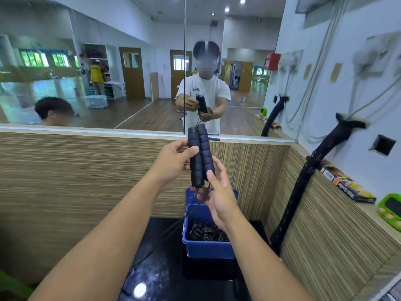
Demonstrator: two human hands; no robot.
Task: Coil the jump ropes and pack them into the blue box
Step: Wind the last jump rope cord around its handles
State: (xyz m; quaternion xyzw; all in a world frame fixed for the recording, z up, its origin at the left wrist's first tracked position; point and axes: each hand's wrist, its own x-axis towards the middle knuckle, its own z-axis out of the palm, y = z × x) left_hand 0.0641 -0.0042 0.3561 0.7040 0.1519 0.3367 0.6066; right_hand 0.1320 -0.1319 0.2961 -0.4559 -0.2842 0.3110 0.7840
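Note:
Two black foam jump rope handles [199, 155] with blue rings stand side by side, upright, at chest height. My left hand [173, 161] grips them from the left, thumb across the front. My right hand [219, 194] holds their lower end from the right, thumb on the right handle. The thin black rope [169, 233] hangs from the handles down to the dark floor on the left. Below my hands sits the blue box [208, 249], open, with several coiled ropes [206, 232] inside.
Wood-grain walls [86, 174] close in the corner on the left, back and right. A black padded pole [290, 205] leans at the right wall. On the right ledge lie a printed carton [347, 185] and a green device [390, 208]. A mirror fills the wall above.

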